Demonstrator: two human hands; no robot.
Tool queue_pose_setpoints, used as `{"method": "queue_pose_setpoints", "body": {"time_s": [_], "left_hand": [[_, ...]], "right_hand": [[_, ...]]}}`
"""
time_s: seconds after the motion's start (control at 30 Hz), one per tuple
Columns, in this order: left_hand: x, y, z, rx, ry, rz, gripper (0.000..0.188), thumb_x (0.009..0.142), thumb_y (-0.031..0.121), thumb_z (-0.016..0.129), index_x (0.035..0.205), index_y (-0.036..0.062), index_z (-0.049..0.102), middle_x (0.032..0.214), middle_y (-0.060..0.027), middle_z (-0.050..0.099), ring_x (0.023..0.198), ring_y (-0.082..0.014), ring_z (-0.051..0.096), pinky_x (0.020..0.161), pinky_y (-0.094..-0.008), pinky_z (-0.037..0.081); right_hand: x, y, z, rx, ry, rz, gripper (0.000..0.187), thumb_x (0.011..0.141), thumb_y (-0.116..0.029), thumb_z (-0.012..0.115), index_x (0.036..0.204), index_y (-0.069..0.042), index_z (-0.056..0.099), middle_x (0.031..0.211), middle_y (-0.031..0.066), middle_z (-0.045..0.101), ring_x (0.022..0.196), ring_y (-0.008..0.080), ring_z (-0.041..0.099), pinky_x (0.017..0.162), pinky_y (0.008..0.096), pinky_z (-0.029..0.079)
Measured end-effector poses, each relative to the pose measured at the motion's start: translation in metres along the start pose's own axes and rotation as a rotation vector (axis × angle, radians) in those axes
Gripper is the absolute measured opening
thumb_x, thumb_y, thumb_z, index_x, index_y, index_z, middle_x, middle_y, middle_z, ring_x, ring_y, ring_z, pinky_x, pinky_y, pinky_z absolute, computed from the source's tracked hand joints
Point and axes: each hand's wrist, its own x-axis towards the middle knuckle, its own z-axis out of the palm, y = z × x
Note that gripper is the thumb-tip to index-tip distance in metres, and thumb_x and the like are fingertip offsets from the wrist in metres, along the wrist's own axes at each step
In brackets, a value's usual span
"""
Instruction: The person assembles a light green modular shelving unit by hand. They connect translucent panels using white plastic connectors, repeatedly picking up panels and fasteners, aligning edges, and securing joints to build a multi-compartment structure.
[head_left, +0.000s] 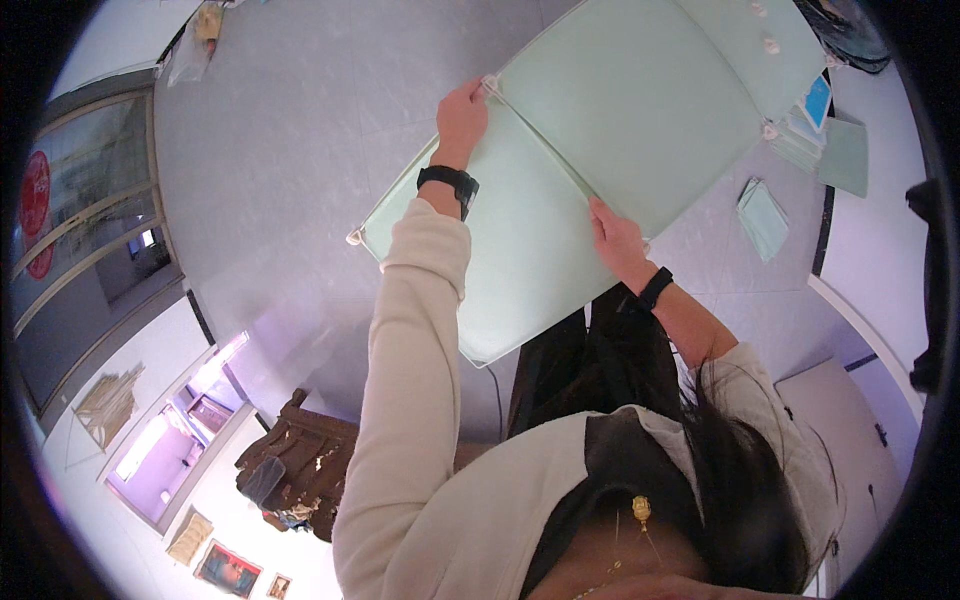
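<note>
A pale green panelled structure (630, 110) with white corner connectors stands in front of me, looking like a modular storage cube unit. Its nearer pale green panel (520, 230) slants toward my legs. My left hand (463, 118) is closed at the top left corner, against a white connector (490, 84) where the two panels meet. Lower along the same seam, my right hand (620, 240) grips the edge of the nearer panel, thumb pointing up the seam. The undersides of the panels and some of my fingertips are hidden.
Folded pale green sheets (763, 218) lie on the grey floor (300, 150) to the right. Beyond them are more flat panels (845, 158) by the wall. A brown piece of furniture (310, 460) with items on it stands behind me at left, and a dark cable (496, 400) runs beside my legs.
</note>
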Motion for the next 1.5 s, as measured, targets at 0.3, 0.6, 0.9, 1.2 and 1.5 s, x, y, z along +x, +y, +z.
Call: {"method": "queue_pose_setpoints", "body": {"time_s": [0.3, 0.6, 0.9, 1.2, 1.5], "left_hand": [[-0.011, -0.006, -0.006, -0.019, -0.007, 0.050, 0.037, 0.082, 0.016, 0.051, 0.117, 0.0134, 0.061, 0.100, -0.0159, 0.066, 0.093, -0.0321, 0.063, 0.081, -0.0380, 0.049], [-0.013, -0.002, -0.004, -0.011, 0.026, 0.034, 0.043, 0.075, 0.011, 0.049, 0.117, 0.0121, 0.061, 0.103, -0.0158, 0.066, 0.097, -0.0329, 0.062, 0.084, -0.0368, 0.049], [-0.022, -0.018, -0.002, -0.091, -0.126, -0.009, 0.054, 0.082, 0.016, 0.052, 0.135, 0.0132, 0.042, 0.129, -0.0146, 0.053, 0.121, -0.0315, 0.048, 0.101, -0.0392, 0.039], [-0.181, -0.076, -0.083, -0.349, 0.562, -0.162, 0.032, 0.087, 0.011, 0.057, 0.118, 0.0049, 0.058, 0.117, -0.0150, 0.061, 0.112, -0.0296, 0.056, 0.094, -0.0355, 0.043], [-0.230, -0.202, -0.134, -0.968, 0.722, -0.569, 0.048, 0.097, 0.036, 0.037, 0.126, 0.0007, 0.051, 0.126, -0.0113, 0.056, 0.123, -0.0203, 0.046, 0.104, -0.0333, 0.030]], "right_hand": [[0.008, -0.004, 0.002, -0.029, -0.031, -0.049, 0.023, 0.089, -0.015, 0.052, 0.112, -0.011, 0.053, 0.065, 0.0173, 0.060, 0.059, 0.0381, 0.059, 0.051, 0.0485, 0.046], [0.014, -0.010, 0.005, -0.033, -0.032, -0.001, 0.021, 0.089, -0.014, 0.052, 0.110, -0.010, 0.054, 0.065, 0.0170, 0.060, 0.059, 0.0384, 0.059, 0.052, 0.0481, 0.045], [0.013, -0.013, 0.001, 0.088, -0.007, 0.112, 0.025, 0.092, -0.019, 0.051, 0.114, -0.008, 0.057, 0.084, 0.0194, 0.063, 0.077, 0.0363, 0.062, 0.068, 0.0427, 0.050], [0.036, -0.024, -0.073, -0.090, 0.071, -0.069, 0.022, 0.090, -0.019, 0.058, 0.105, -0.003, 0.064, 0.095, 0.0107, 0.065, 0.085, 0.0210, 0.063, 0.076, 0.0322, 0.049], [0.241, -0.090, 0.004, 0.057, -0.079, -0.341, 0.047, 0.097, -0.042, 0.040, 0.120, -0.005, 0.058, 0.117, 0.0107, 0.062, 0.111, 0.0242, 0.056, 0.101, 0.0359, 0.036]]}}
